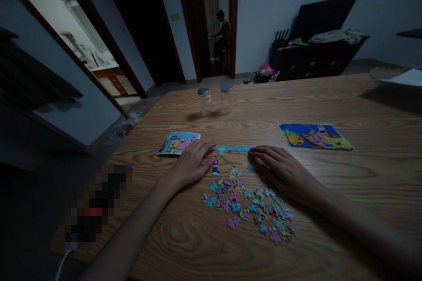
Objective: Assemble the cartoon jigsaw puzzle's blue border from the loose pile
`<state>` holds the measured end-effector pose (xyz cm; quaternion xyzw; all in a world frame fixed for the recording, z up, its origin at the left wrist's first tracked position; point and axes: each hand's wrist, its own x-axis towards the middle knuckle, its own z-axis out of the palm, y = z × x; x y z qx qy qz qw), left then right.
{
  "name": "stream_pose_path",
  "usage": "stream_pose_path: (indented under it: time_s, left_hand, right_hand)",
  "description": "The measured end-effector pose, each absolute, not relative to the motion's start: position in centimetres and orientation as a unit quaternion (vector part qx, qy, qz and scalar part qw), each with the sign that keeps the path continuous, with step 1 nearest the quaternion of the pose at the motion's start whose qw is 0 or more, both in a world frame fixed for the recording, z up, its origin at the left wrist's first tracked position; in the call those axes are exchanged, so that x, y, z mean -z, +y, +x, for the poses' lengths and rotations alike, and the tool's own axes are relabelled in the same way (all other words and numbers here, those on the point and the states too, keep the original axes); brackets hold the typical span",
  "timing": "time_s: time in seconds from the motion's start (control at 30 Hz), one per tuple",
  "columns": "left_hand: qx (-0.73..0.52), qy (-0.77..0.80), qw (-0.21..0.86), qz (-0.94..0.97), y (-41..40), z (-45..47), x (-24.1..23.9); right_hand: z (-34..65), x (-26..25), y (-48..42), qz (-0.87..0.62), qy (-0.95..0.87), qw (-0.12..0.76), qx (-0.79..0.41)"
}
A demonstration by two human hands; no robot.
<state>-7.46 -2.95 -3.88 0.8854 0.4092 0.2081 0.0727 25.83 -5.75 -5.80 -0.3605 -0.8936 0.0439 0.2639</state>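
On the wooden desk (329, 193), in the head view, both hands lie palm down in dim light. The left hand (194, 163) rests flat with its fingers stretched out to the right, and their tips meet the left end of a strip of joined pieces (234, 149), pale blue and running left to right. The right hand (284, 171) is flat as well, its fingers pointing left, with the tips at the right end of the same strip. The strip lies between the two hands, at the far side of the gap between them. Neither hand clasps anything; the fingers lie straight and pressed down on the wood and on the strip's ends.

Nearer to the person, between the two forearms, lies a loose pile of puzzle pieces (248, 205) in pink, blue and yellow, spread out flat and unjoined. A few stray pieces sit just beside the left thumb.

Just beyond the left hand lies a small cartoon picture card (177, 142), touching or nearly touching the knuckles; which of the two cannot be told. A larger cartoon print (314, 136) lies well to the right of the strip, apart from the right hand.

Farther back on the desk stand two clear jars (215, 97) with metal lids, upright and side by side. Beyond the desk, a dark cabinet (316, 59) stands against the wall, and a person (224, 30) sits in a lit room through the doorway.
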Motion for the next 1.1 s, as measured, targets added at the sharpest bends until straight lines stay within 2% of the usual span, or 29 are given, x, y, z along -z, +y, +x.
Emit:
stream_pose_path:
  time_s: [0.43, 0.63, 0.87, 1.1]
  left_hand:
    - [-0.229, 0.39, 0.069, 0.889, -2.9, -7.4, 3.7]
    - [-0.254, 0.422, 0.081, 0.867, -3.4, -6.7, 3.2]
    - [-0.26, 0.397, 0.09, 0.876, -3.8, -6.4, 3.0]
    - [-0.262, 0.385, 0.107, 0.878, -4.3, -6.6, 2.5]
  right_hand:
    - [26.1, 5.5, -5.8, -0.362, -0.883, 0.292, -0.062]
    - [27.0, 3.5, -6.0, -0.326, -0.887, 0.326, -0.019]
    - [28.7, 2.0, -5.4, -0.292, -0.914, 0.28, -0.008]
    - [28.2, 1.0, -5.9, -0.298, -0.93, 0.18, -0.117]
